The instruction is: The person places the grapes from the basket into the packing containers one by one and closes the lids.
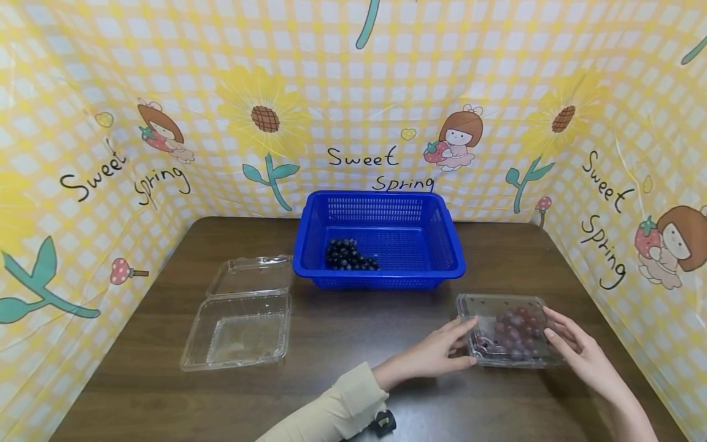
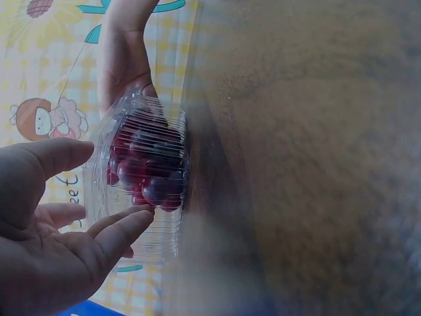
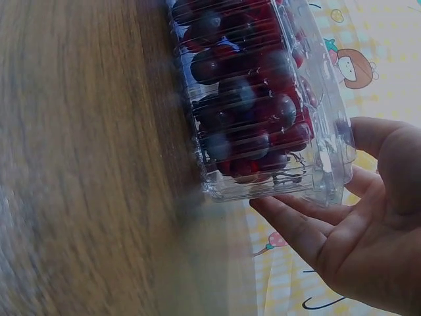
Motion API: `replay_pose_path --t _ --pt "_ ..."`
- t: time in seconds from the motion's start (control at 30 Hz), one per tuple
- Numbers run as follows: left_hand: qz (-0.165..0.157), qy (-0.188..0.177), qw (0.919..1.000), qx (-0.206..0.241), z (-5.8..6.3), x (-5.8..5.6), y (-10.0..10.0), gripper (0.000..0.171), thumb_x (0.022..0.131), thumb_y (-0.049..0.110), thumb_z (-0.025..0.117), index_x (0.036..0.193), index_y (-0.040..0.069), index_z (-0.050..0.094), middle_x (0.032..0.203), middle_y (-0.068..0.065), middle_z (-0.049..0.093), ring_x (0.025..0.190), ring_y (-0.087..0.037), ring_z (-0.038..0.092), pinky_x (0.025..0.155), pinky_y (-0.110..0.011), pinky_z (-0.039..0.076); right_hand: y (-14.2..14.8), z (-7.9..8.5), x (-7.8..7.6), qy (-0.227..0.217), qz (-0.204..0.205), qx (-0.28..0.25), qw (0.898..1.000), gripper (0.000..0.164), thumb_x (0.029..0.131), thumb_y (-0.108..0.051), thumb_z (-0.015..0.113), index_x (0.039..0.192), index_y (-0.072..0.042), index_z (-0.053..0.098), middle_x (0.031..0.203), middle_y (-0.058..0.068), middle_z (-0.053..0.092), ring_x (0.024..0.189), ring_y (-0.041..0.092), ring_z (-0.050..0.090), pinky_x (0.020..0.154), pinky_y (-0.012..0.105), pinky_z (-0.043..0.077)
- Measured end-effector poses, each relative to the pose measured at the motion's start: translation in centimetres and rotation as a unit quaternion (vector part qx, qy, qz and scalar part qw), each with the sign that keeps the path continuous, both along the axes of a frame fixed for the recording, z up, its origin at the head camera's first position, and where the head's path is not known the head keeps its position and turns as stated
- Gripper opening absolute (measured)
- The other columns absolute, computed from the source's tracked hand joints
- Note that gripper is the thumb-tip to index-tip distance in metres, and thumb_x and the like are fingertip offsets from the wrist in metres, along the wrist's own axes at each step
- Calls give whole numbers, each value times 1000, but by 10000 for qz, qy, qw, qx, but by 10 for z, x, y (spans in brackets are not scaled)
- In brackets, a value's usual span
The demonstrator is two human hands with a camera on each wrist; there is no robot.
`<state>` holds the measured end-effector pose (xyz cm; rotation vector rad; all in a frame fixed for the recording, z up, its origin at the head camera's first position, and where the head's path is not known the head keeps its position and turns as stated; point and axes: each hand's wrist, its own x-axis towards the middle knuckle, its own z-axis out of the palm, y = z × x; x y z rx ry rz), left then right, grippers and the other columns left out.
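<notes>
box ridges (image 3: 247, 115): wrist views only

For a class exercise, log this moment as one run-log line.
left hand: at left side of box; right hand: at box's right side; box: lid down, red grapes inside; basket: dark grapes inside; other box: open

In my head view, I find bright, fairly even light on the patterned cloth (image 1: 342, 92), with wide-angle stretching toward the sides. A pale sheen marks the surface (image 1: 425, 399); a soft shadow lies below my right hand (image 1: 587, 353). Small glints show on the closed clear container (image 1: 483, 312). Both wrist views are dimmer and hazy; in the left, the surface is heavily blurred.
</notes>
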<state>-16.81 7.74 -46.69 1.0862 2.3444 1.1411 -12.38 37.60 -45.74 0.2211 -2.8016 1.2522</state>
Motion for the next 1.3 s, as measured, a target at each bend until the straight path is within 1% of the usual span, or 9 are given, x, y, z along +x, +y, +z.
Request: replay_pose_path --t 0.3,0.47,0.53,0.67,0.73,0.8,0.9,1.17,1.3 --pt "-45 1 10000 89 1 -2 -2 73 90 28 61 149 18 19 150 -22 19 112 -11 57 95 -18 41 0 0 1 -16 101 -58 9999 50 100 -18 41 146 -7 26 137 36 33 105 -24 31 77 4 40" --pt "-52 -60 9997 233 1 -5 -4 73 90 24 61 149 16 19 150 -20 22 112 -13 57 91 -15 43 -1 1 0 -26 110 -17 9999 50 100 -20 40 147 -12 25 145 -6 31 109 -23 28 81 0 32" --pt "-41 -95 9995 284 1 -5 -6 73 90 23 61 149 15 19 150 -20 23 112 -14 57 91 -15 43 -2 2 -1 -37 121 -37 9999 50 100 -21 40 147 -13 24 143 -13 29 111 -23 26 81 -1 29" --pt "-61 -186 9991 381 1 -6 -9 72 90 22 61 149 12 19 150 -19 24 113 -16 57 91 -15 43 -7 4 -1 -3 51 -76 10000 51 100 -21 41 147 -12 25 150 14 24 120 -18 22 86 -3 25" --pt "-51 -231 9989 414 1 -6 -12 72 90 22 61 149 11 20 149 -20 24 113 -17 57 91 -16 43 -10 7 -1 -14 -4 -170 9999 51 100 -22 42 147 -12 24 149 27 18 135 -2 15 106 13 24" --pt "-10 -243 9989 408 2 -6 -15 72 90 23 61 148 11 20 149 -22 24 113 -18 58 91 -16 44 -13 10 -1 17 -56 -197 9998 52 99 -22 43 147 -12 25 149 29 14 141 22 8 113 42 19" --pt "94 -279 9987 414 3 -8 -20 72 90 23 61 149 12 20 149 -23 24 113 -20 58 91 -17 44 -17 12 -3 105 -66 -252 9996 51 99 -21 44 147 -13 27 150 28 12 138 43 3 93 76 10" --pt "240 -143 9989 370 6 -10 -32 71 90 24 61 148 11 21 147 -22 28 112 -19 58 92 -19 44 -29 15 -8 499 -187 -109 9985 48 97 -20 48 143 -14 35 149 23 22 138 10 12 98 72 14" --pt "288 -85 9992 279 7 -10 -38 72 91 27 60 149 13 20 148 -20 28 112 -18 58 96 -23 43 -33 17 -11 650 -215 -87 9976 47 97 -19 49 142 -15 38 148 21 26 135 6 17 98 71 16"
